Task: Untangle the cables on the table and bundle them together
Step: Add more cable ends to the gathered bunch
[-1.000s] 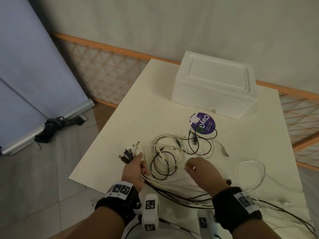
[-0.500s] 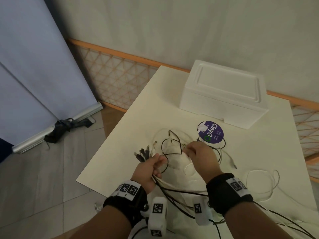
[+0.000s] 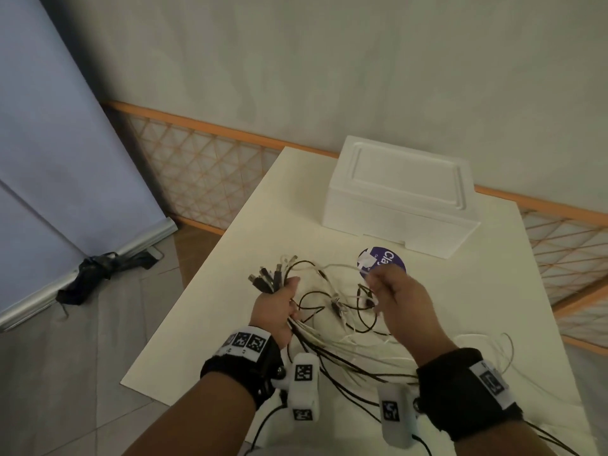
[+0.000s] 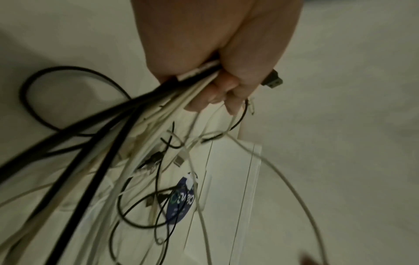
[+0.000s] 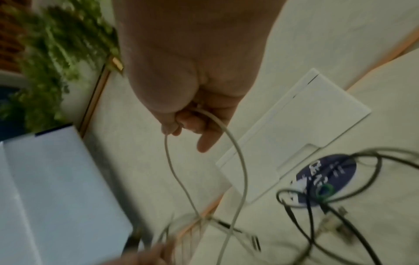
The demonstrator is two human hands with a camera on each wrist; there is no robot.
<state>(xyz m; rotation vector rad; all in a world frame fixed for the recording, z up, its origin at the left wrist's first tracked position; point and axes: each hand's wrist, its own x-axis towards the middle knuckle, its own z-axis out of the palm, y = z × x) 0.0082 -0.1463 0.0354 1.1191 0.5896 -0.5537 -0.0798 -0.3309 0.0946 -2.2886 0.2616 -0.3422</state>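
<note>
My left hand grips a bundle of black and white cables, lifted above the white table. Their plug ends fan out past my knuckles. In the left wrist view my fingers curl round the same bundle. My right hand is raised to the right of it and pinches a thin white cable, which loops down from my fingertips. More loops hang and lie tangled between the two hands.
A white foam box stands at the back of the table. A round purple sticker lies in front of it. Loose white cable trails at the right. An orange lattice fence runs behind the table. A grey-blue panel leans on the left.
Both hands have risen off the table with the cables. My right hand moved from the tangle to the right and now pulls one white cable away from the bundle.
</note>
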